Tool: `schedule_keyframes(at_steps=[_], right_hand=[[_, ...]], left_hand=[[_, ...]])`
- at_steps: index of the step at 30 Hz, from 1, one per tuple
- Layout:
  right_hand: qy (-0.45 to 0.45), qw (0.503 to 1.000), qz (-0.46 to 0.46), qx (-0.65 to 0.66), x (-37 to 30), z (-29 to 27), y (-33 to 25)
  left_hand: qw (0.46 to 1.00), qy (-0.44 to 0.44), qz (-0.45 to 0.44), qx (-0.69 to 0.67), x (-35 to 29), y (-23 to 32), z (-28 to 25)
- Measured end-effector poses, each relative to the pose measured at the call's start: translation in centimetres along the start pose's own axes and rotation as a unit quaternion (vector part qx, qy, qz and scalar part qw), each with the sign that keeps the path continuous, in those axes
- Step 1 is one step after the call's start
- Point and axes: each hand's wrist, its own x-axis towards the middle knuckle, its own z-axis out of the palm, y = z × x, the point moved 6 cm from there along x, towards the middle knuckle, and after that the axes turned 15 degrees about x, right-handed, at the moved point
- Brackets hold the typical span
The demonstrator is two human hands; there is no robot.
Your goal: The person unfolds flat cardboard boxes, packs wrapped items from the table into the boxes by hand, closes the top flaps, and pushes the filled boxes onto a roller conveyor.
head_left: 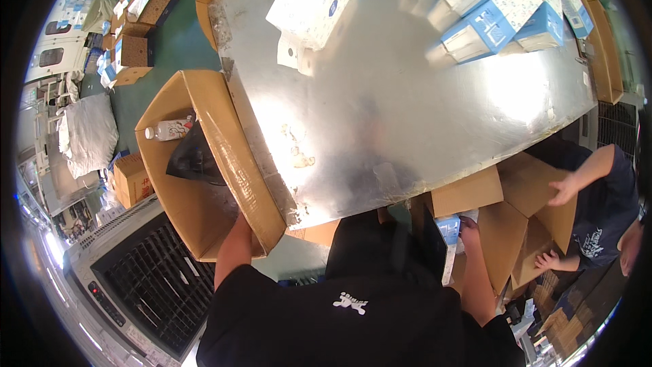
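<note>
Carton, blue and white, risks snagging, lower right of frame.
Right hand is at it, beside the open box; left hand reaches into the side box, left of centre. Hands are well apart; neither grip can be told. A flap shifted by the co-worker's hand could catch it.

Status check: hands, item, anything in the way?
Left forearm in cardboard box, hand hidden. Right hand at blue-and-white pack, grip unclear. Co-worker's hands close by, at open carton.
</note>
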Motion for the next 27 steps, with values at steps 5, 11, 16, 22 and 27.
schedule_keyframes(at_steps=[5, 11, 16, 22, 27], right_hand=[[-0.008, 0.995, -0.094, 0.037, -0.7, 0.4, -0.8], [-0.01, 0.967, -0.253, 0.039, -8.1, -2.5, -5.9], [0.12, 0.932, -0.321, -0.12, -19.0, -6.0, -12.1], [0.113, 0.868, -0.46, -0.15, -19.3, 3.3, -26.4], [0.079, 0.714, -0.677, -0.16, -13.1, 21.4, -48.4]], left_hand=[[0.895, 0.271, -0.209, -0.286, -5.9, -4.6, -15.4], [0.795, 0.238, 0.293, -0.474, -18.2, 25.0, -29.2], [0.625, 0.081, 0.776, 0.037, -36.3, 49.8, -23.5], [0.636, -0.181, 0.75, -0.021, -26.6, 51.0, -32.8], [0.857, 0.38, 0.346, 0.045, -0.7, 44.6, -50.3]])
